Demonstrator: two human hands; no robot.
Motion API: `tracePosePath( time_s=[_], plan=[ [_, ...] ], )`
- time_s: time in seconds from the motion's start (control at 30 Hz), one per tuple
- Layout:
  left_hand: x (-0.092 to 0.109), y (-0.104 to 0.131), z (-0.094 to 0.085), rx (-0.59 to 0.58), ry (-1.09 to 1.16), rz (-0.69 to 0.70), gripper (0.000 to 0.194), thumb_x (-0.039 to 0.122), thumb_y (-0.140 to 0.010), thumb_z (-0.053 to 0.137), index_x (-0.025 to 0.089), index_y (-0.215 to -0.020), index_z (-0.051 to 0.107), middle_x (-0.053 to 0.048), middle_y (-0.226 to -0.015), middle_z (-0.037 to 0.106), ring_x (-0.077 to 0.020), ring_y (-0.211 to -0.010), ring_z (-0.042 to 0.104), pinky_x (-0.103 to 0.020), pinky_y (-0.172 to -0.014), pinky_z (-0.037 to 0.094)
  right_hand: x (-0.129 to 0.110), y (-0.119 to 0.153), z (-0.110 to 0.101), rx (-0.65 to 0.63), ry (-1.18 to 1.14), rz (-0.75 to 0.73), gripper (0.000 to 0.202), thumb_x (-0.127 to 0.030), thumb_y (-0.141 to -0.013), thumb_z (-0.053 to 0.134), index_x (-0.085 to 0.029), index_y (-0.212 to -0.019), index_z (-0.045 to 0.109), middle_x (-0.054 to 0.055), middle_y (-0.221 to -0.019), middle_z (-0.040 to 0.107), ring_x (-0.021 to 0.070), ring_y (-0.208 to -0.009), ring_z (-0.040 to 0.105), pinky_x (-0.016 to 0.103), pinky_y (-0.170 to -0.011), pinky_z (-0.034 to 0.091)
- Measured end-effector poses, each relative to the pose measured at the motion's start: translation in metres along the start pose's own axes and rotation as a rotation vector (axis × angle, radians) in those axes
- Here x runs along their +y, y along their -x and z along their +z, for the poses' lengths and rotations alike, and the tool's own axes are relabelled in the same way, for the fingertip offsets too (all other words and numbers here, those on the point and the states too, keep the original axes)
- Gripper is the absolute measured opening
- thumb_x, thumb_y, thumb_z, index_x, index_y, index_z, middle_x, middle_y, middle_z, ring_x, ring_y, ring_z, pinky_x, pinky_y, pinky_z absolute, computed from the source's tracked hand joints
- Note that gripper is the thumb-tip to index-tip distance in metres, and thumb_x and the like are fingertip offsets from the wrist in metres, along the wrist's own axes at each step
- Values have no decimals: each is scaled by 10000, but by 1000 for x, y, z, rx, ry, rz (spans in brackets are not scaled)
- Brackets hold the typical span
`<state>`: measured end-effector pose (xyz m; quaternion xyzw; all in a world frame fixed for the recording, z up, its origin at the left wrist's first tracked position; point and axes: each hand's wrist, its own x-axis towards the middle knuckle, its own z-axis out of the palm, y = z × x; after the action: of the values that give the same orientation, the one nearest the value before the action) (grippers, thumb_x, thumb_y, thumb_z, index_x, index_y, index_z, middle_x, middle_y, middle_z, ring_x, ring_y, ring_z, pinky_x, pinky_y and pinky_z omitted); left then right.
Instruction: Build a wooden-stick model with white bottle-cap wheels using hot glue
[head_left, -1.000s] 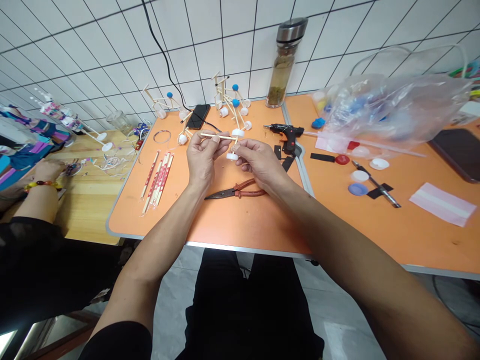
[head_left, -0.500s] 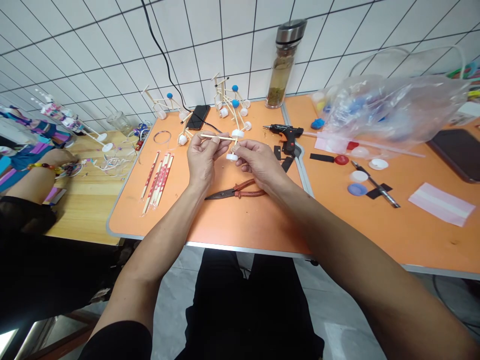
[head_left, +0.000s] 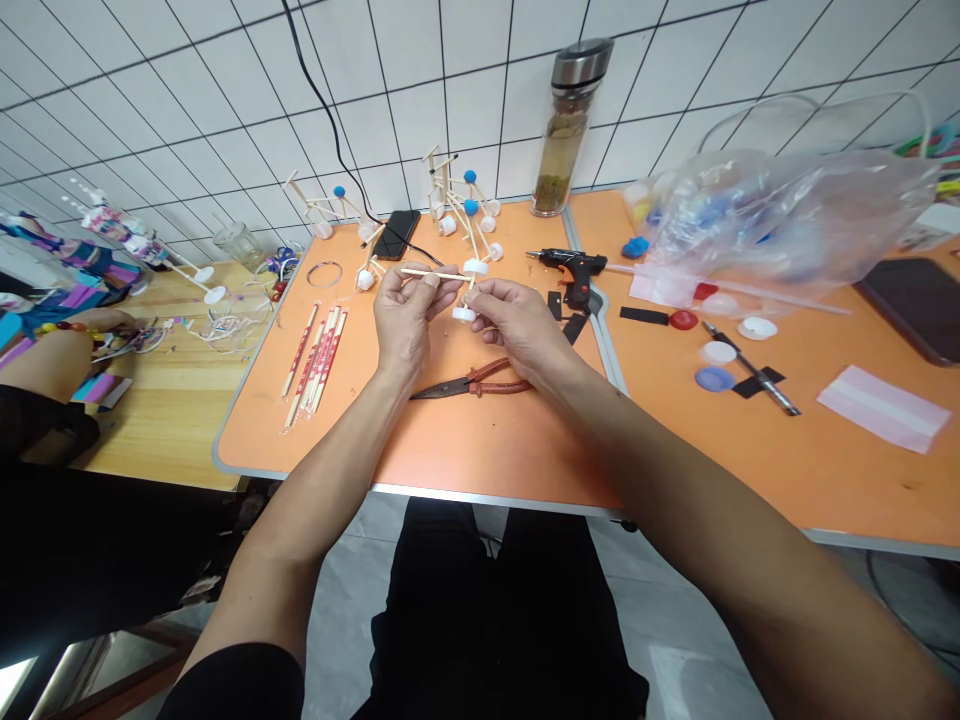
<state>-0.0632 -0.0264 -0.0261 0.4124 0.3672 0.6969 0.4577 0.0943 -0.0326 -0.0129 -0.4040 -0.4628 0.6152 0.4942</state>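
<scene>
My left hand [head_left: 411, 308] pinches a thin wooden stick [head_left: 417, 273] that lies roughly level and reaches right to a small assembly. That assembly is a short stick axle with a white bottle cap [head_left: 475, 267] at its far end and a second white cap [head_left: 463, 314] at its near end. With fingers closed round the axle between the caps, my right hand [head_left: 514, 315] holds it; the fingertips hide the joint. Below my hands, red-handled pliers [head_left: 472, 384] lie on the orange table [head_left: 480, 450]. Behind stand stick models [head_left: 461, 205] with blue balls and cap wheels.
Wrapped chopsticks [head_left: 319, 360] lie at left. A glue gun [head_left: 574, 268], a glass bottle [head_left: 566, 140] and a phone [head_left: 397, 235] are at the back. Right are caps [head_left: 715, 378], a pen [head_left: 757, 375] and a plastic bag [head_left: 780, 220]. Another person's arm [head_left: 45, 360] rests at far left.
My hands and the stick assembly stay in place. At far left, the other person's arm has drawn back leftward.
</scene>
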Motion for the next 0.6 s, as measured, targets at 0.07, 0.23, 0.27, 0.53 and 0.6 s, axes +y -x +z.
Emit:
tracePosePath(
  time_s=[0.07,0.23,0.27,0.53,0.6],
  plan=[
    [-1,0,-1,-14,14,15,397,408,-889,976,247,-1005,632,-23,-1048,893,-205,-960,897,-277,-879,707,0,0,0,2,-3,-4,123,-285,-830,817,-211,-790,727,-6,-798,713,76,-667,575,187,-555,391],
    [1,1,1,9,-8,-5,389,408,-896,970,252,-1007,631,-15,-1052,896,-203,-995,898,-267,-895,708,0,1,0,-5,1,-12,128,-300,-828,814,-212,-790,728,-8,-792,713,76,-666,574,186,-554,393],
    [1,1,1,18,-15,-14,385,405,-900,968,254,-1009,631,-15,-1056,897,-204,-1008,897,-268,-902,708,0,1,0,-7,2,-12,127,-300,-830,812,-213,-790,727,-8,-792,714,76,-666,574,186,-554,393],
    [0,1,0,-4,13,6,403,405,-884,979,244,-1004,629,-24,-1050,896,-210,-977,898,-268,-879,704,-2,2,1,1,-1,-6,111,-254,-881,781,-199,-800,727,-3,-805,722,71,-662,580,176,-559,398],
    [-1,0,-1,-27,31,25,424,417,-864,994,241,-1000,633,-23,-1038,896,-202,-944,897,-249,-843,699,-1,1,1,3,2,-5,109,-246,-884,783,-197,-802,730,-3,-803,721,71,-663,580,175,-559,399]
  ],
)
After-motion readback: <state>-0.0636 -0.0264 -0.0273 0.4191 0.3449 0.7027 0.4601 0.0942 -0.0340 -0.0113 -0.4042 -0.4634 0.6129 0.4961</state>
